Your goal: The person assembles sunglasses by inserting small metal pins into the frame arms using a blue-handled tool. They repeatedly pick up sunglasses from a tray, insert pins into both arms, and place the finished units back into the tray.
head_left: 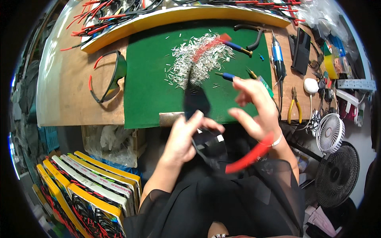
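Observation:
A pair of dark sunglasses (pixel 197 102) with red-tipped temples, smeared by motion, is in my left hand (pixel 180 139). Its thumb and fingers close round the middle of the frame at the table's front edge. One temple stretches over a heap of small silvery pins (pixel 180 67) on the green mat (pixel 151 103); the other runs below my right hand (pixel 256 105). That hand is open, thumb and fingers apart. Its index fingertip is at the end of a small blue-handled screwdriver (pixel 226 76); whether they touch is hard to tell. Another blue screwdriver (pixel 238 48) lies beyond the heap.
More sunglasses (pixel 115 77) lie left of the mat. Black-handled pliers (pixel 258 37), a blue electric screwdriver (pixel 278 55), yellow-handled cutters (pixel 294 107) and a phone (pixel 302 50) sit right. A yellow-edged tray (pixel 178 16) of glasses spans the back. Fans (pixel 331 133) stand lower right.

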`<action>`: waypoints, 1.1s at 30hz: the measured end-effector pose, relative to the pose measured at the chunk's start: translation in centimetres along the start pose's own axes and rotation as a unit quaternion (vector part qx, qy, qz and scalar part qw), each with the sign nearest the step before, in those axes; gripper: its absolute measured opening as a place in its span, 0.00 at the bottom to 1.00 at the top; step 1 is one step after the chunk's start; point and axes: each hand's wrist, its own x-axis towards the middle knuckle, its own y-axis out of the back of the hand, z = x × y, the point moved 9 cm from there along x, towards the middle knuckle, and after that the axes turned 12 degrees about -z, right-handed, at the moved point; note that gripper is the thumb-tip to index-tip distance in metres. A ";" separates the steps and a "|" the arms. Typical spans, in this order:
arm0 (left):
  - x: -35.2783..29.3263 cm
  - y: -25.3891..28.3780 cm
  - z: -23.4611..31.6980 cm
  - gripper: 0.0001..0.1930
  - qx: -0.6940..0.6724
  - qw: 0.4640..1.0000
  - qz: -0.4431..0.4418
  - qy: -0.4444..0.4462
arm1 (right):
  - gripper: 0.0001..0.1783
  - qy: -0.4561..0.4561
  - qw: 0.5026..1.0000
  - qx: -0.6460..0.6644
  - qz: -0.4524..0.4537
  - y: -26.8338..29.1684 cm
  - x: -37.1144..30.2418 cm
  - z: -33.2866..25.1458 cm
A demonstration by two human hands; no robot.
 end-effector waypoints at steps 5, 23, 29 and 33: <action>0.8 2.5 4.1 0.10 0.112 0.981 0.095 -0.127 | 0.25 0.063 0.970 0.176 -0.157 -3.8 -3.1 -1.0; 1.0 2.6 4.7 0.10 0.110 0.970 0.103 -0.190 | 0.12 0.174 0.976 0.086 -0.094 -4.0 -3.0 -2.7; -2.4 4.9 7.3 0.13 0.156 0.949 0.167 -0.217 | 0.13 0.079 0.990 0.069 -0.097 -4.9 -2.4 0.0; -8.3 8.0 13.4 0.16 0.204 0.892 0.246 -0.318 | 0.09 -0.024 0.995 0.051 -0.082 -5.4 -2.0 4.0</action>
